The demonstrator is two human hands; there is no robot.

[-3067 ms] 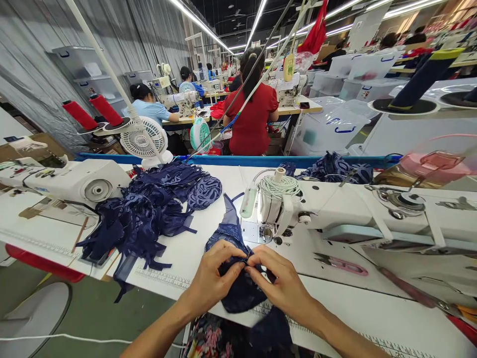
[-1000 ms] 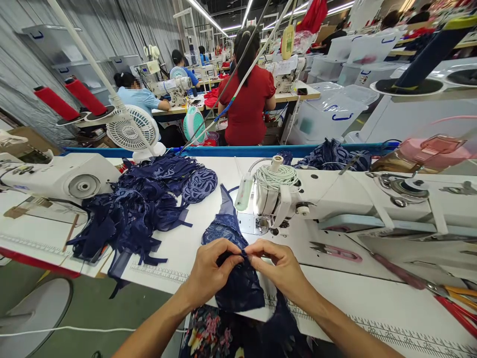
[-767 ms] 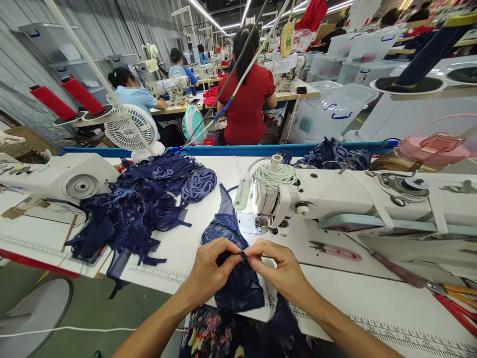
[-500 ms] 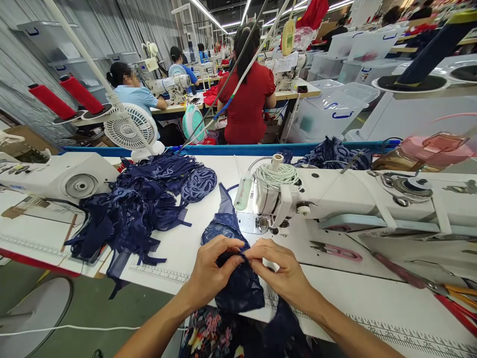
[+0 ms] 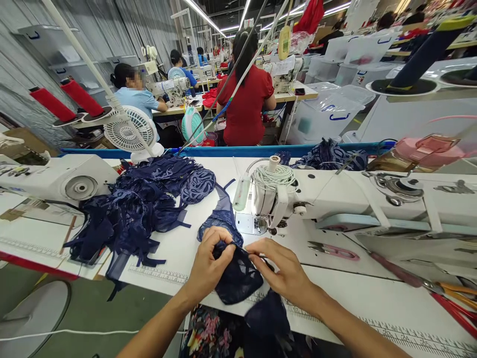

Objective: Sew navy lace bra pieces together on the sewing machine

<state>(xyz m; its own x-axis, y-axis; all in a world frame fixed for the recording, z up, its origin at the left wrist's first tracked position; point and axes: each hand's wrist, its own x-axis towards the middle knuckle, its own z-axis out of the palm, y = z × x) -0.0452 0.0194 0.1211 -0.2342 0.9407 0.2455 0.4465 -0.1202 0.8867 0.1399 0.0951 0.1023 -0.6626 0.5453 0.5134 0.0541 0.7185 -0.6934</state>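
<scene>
One navy garment (image 5: 238,283) lies partly on the white tabletop (image 5: 335,303), just left of the sewing machine (image 5: 346,191), its edge lifted a little. The left hand (image 5: 212,258) and the right hand (image 5: 281,263) each pinch this edge narrowly, thumb against forefinger, with a gap between them. To do it well, in my judgement, the edge should be kept flat and only lightly taut, because such thin cloth may stretch. Ruler marks (image 5: 160,273) run along the front of the tabletop; pink snips (image 5: 333,250) lie at right, a navy pile (image 5: 137,204) at left. Behind, under long ceiling lights (image 5: 203,17), a person in red (image 5: 246,107) sits with the back turned.
</scene>
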